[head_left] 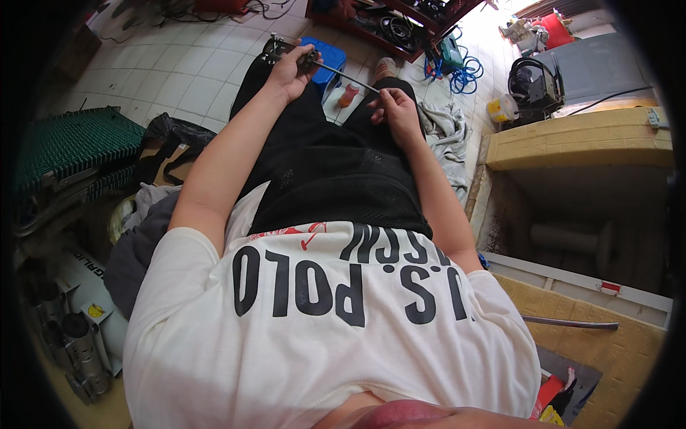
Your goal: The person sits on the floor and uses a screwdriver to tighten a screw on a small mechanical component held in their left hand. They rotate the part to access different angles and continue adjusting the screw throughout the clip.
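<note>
Above my left knee, my left hand [291,74] is closed around a small dark metal part [309,60]. From that part a thin straight metal rod [348,76] slants down to the right. My right hand [395,113] pinches the rod's other end between thumb and fingers, above my right thigh. The frame does not show whether the rod is fixed into the part or only touches it. Behind my left hand, between my legs, is a blue plastic box [330,53]. Just below the rod, a small orange-red container [348,96] rests on the tiled floor.
Green woven items [78,150] are stacked at the left, beside a black bag [168,136]. A red rack [371,28] with coiled cables stands ahead. Blue hose [466,75] and grey cloth [446,136] lie at the right, next to a yellowish padded ledge [572,139].
</note>
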`<state>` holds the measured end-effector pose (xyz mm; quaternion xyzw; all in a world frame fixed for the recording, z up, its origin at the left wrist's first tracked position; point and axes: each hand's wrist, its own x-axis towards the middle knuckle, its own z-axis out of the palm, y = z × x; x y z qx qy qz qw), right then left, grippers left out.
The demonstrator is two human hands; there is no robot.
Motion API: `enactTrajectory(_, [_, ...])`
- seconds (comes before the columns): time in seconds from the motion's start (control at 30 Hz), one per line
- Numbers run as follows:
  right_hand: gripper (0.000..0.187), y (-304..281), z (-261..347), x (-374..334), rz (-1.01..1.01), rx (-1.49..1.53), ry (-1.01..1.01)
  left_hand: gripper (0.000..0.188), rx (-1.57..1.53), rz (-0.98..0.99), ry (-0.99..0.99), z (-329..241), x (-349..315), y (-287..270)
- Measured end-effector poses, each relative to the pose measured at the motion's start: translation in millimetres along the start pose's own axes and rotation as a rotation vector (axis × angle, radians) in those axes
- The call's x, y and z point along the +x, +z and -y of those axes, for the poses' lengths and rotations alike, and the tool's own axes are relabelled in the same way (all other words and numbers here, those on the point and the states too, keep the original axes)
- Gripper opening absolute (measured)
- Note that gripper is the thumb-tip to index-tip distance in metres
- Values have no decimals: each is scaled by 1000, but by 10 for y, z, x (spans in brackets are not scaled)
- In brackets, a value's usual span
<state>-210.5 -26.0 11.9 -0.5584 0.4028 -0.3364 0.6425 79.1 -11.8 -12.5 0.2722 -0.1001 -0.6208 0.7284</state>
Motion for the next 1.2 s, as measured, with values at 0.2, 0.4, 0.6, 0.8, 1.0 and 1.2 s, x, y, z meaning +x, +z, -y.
enactTrajectory(0.2, [29,79,34,2,-40,-136,44,33,29,22,-30,-33,45,-59])
enactTrajectory(0.4, [37,120,79,-25,-57,-264,47,34,17,7,2,-3,18,-14])
enactTrajectory(0.6, [34,90,92,-35,-9,-48,68,34,-8,31,-52,-36,29,-53])
enactTrajectory(0.8, [28,69,39,-50,53,-7,-92,32,-29,35,-42,-40,49,-75])
enactTrajectory(1.0, [33,17,30,-5,60,-26,50,32,-37,22,-24,-25,22,-37])
enactTrajectory(1.2, [34,35,27,1,22,-16,68,34,-34,21,-43,-35,46,-63])
